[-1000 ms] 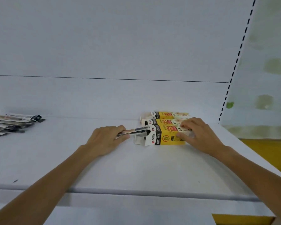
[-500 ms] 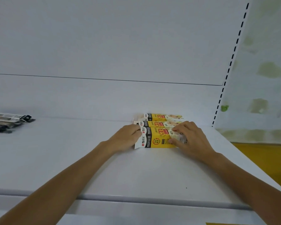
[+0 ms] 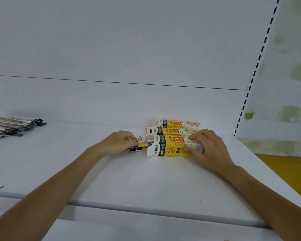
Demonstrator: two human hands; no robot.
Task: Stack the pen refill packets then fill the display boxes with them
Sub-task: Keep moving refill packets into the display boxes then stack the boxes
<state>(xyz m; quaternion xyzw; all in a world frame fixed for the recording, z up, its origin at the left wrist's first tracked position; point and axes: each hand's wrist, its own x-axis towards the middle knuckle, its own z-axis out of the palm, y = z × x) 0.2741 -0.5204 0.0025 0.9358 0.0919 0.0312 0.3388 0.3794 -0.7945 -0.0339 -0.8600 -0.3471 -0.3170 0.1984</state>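
Here, step in hand: a bundle of pen refill packets [image 3: 143,144] is being fed into the nearest display box [image 3: 170,148], judging by the pose.
Left hand [image 3: 119,142]: fingers curled round the bundle's outer end, pinching it.
Right hand [image 3: 208,150]: fingers bent over the top of the same box at its right end, thumb on the near face, bracing it against the shelf [image 3: 146,180].
Bundle position: between the left hand and the box's open left mouth, whose flaps stand splayed; how deep it reaches inside cannot be told.
Other boxes: a middle box [image 3: 174,131] and a far box [image 3: 179,122] lie just beyond the right hand's fingertips, side by side; whether they hold anything is hidden.
Loose supply: a pile of packets [image 3: 10,126] lies well to the left of the left hand, fanned rather than squared.
Done, as judged: one bundle gathered and brought to a box.
Left, as judged: seating this bundle, squaring the remaining pile, and loading it into the boxes.
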